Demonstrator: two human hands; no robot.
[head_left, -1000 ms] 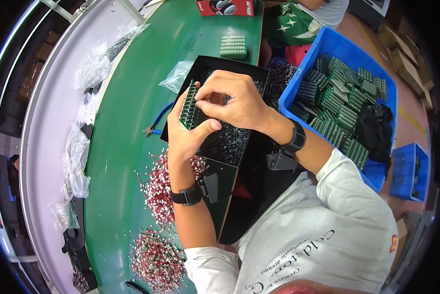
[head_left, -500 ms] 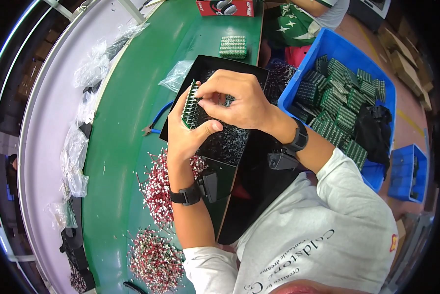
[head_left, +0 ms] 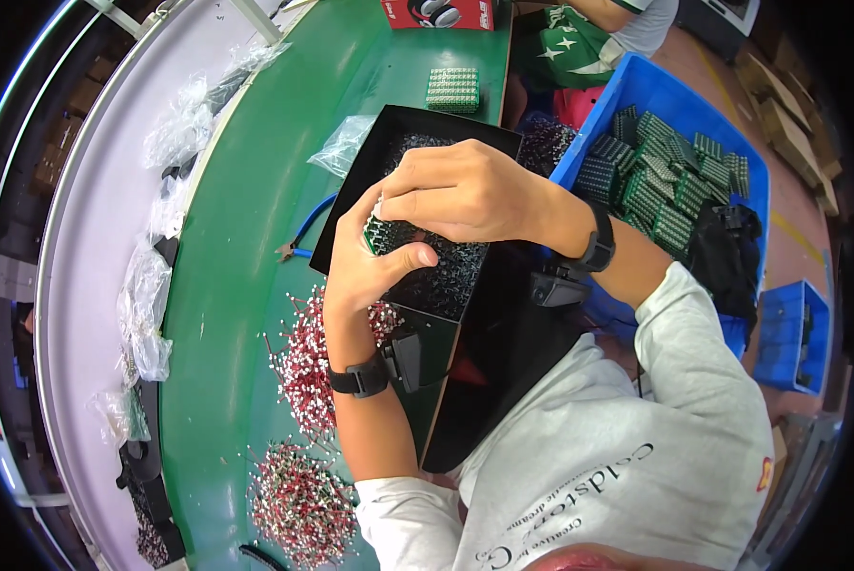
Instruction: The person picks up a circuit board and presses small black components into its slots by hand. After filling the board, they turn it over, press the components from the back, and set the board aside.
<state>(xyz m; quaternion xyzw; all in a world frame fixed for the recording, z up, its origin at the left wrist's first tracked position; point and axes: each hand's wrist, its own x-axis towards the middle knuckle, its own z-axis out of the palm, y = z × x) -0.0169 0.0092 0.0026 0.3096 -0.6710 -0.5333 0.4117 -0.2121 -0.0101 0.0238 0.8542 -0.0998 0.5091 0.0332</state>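
Note:
My left hand (head_left: 355,266) grips a narrow green circuit board (head_left: 374,236), tilted on edge, with rows of small pale and dark parts on it. Over its upper end my right hand (head_left: 474,190) is bent with fingers drawn together, the fingertips at the board; whatever they pinch is hidden. Most of the board is covered by my hands. Beneath them stands a black tray (head_left: 372,152) holding many small black pieces (head_left: 446,276).
Two heaps of red-and-white wired parts (head_left: 303,371) lie on the green table (head_left: 217,314). Blue-handled cutters (head_left: 303,233) and a clear bag (head_left: 344,146) are left of the tray. Stacked boards (head_left: 452,89) sit beyond. A blue bin (head_left: 746,171) holds more boards; a person (head_left: 579,48) sits behind.
My right hand has shifted slightly right and down, its fingers now covering the board's upper part. The board shows less than before; my left hand is nearly still.

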